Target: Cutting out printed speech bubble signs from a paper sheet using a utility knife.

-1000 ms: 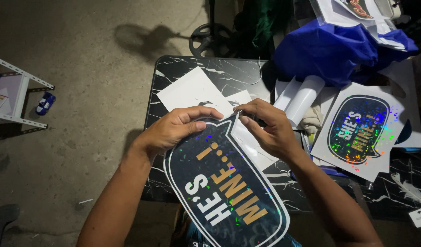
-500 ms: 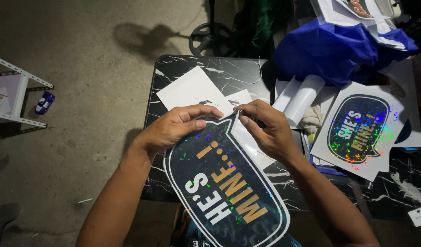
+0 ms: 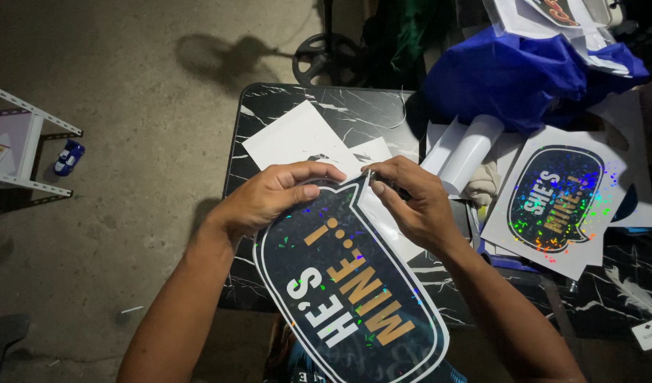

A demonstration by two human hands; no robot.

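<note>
Both forearms are bare, with no sleeves showing. The left hand [image 3: 276, 195] and right hand [image 3: 414, 206] wear no gloves. No watch shows on either wrist.

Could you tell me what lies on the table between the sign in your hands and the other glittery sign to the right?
In the head view, a white roll lies between the held sign and the other sign.

It looked like a small craft or print workshop; a black marble-patterned table [image 3: 283, 106] stood on bare concrete floor [image 3: 127, 71], strewn with white backing sheets [image 3: 290, 138], a vinyl roll [image 3: 471, 152] and a glittery speech-bubble sign [image 3: 556, 198].
</note>
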